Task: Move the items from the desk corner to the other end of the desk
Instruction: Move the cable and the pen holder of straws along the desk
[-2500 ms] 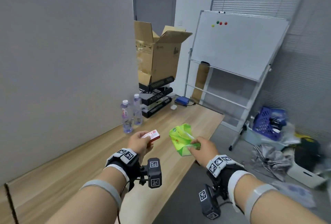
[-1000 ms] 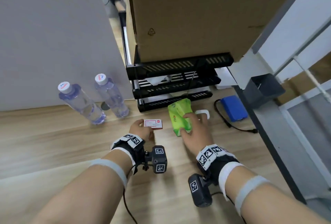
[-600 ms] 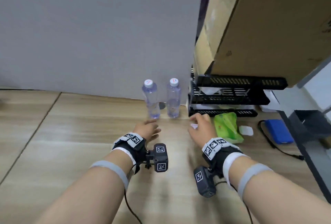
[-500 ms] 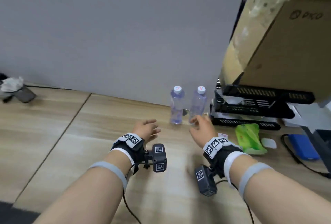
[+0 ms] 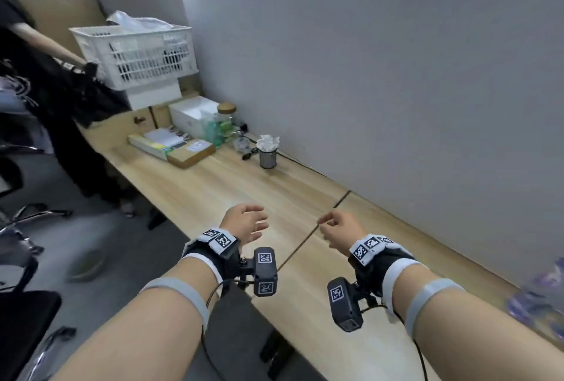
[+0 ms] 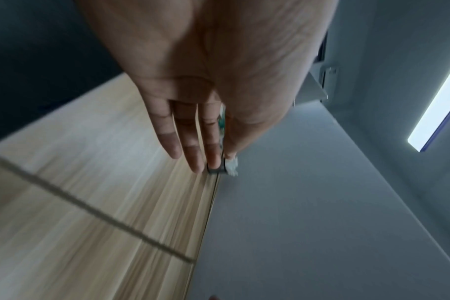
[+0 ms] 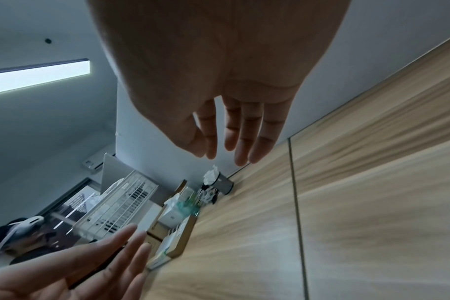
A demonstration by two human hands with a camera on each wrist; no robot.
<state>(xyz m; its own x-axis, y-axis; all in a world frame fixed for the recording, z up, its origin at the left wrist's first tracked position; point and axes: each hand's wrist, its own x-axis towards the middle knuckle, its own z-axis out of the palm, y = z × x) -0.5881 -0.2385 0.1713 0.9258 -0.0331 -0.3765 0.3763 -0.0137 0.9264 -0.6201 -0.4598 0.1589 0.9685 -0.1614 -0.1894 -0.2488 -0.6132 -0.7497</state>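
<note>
Left hand (image 5: 244, 222): empty, fingers loosely spread and relaxed, held above the desk near its front edge; palm turned toward 3 o'clock.
Right hand (image 5: 340, 229): empty, fingers loosely curled, nothing between them; held above the desk just right of the seam. Wrist view shows fingers (image 7: 244, 140) hanging straight, slightly apart.
Desk (image 5: 244, 185): long light-wood top running from 5 o'clock toward 11 o'clock along a grey partition (image 5: 381, 75); dark seam (image 5: 308, 237) crossing between the two hands.
Corner items: clustered at the far end, 11 o'clock of the hands, well apart from both.
Mesh cup (image 5: 268, 157): upright, stuffed with crumpled white paper, nearest of the cluster, close to the partition.
Glass jar (image 5: 226, 120): cork lid, upright, behind the cup.
White box (image 5: 190, 115): just left of the jar.
Flat cardboard parcel (image 5: 190, 153): lying at the cluster's front, beside a stack of booklets (image 5: 152, 142).
White crate (image 5: 137, 54): raised on boxes at the far end, 11 o'clock.
Bottles (image 5: 540, 298): blurred, at the 4 o'clock edge of the head view; detail cannot be told.
Other person (image 5: 39, 81): dark clothing, standing at 10 o'clock beside the far end.
</note>
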